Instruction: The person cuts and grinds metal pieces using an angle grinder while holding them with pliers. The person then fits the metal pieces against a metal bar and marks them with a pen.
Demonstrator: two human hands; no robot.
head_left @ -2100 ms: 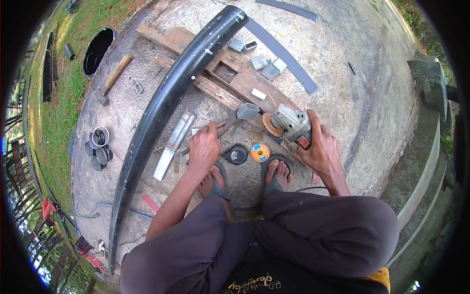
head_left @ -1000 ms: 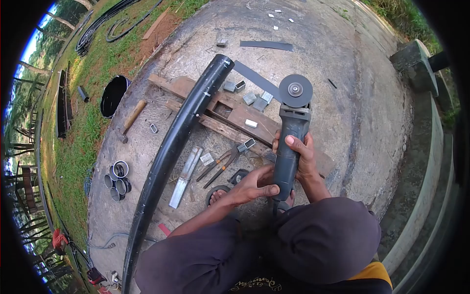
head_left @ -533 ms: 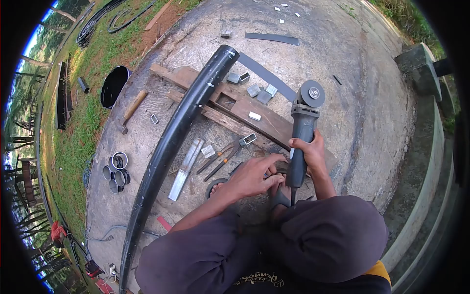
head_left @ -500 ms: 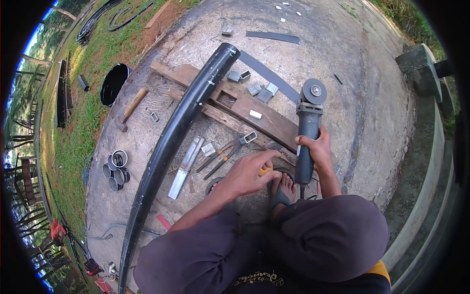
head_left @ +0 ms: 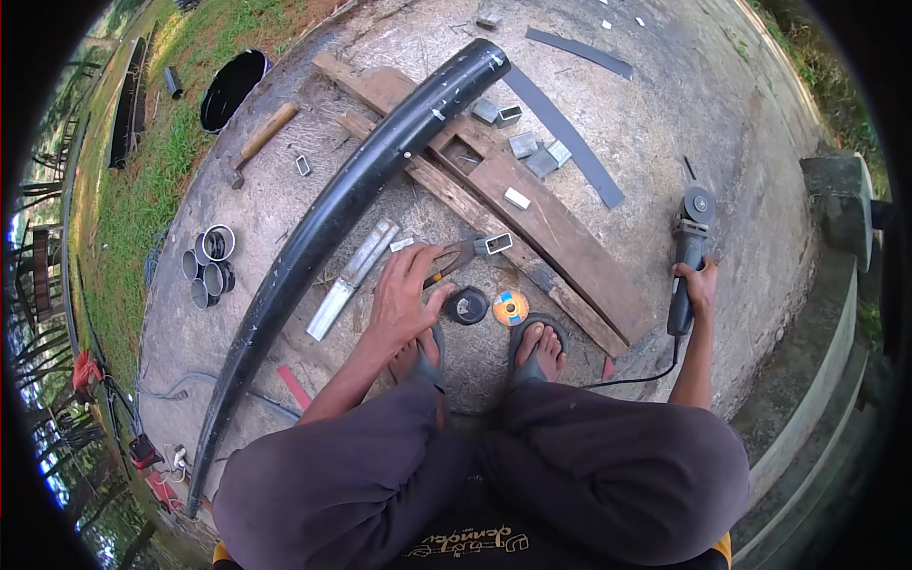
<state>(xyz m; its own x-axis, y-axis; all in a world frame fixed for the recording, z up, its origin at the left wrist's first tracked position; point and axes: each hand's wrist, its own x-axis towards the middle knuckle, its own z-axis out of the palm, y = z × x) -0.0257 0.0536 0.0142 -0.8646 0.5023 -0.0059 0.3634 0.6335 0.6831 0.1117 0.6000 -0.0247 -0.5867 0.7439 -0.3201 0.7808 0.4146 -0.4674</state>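
The grinder (head_left: 691, 247) is held well out to the right by the right hand (head_left: 701, 281), whose fingers are wrapped around its body, with the disc at the far end. Whether its weight is borne by the concrete (head_left: 608, 285) or by the hand cannot be told. The cable (head_left: 655, 379) is run from its near end back toward the right knee.

The left hand (head_left: 401, 302) is placed near the middle, fingers loosely curved and thumb spread apart; nothing is seen to be grasped. The handles of the pliers (head_left: 460, 258) are partly hidden by it, so contact cannot be confirmed. At the far right end of the pliers, a short tube (head_left: 495, 244) is seen against the jaws, beside the boards (head_left: 578, 233).

A black cup (head_left: 466, 306) and an orange disc (head_left: 510, 307) are set side by side just beyond the feet, and a long tube (head_left: 352, 280) is laid to the left.

The step in hand is judged to be a handling of tools, with no cutting done at this moment. For any grip on the pliers, the left fingers would need to be closed around both handles, and the grinder's disc held clear.
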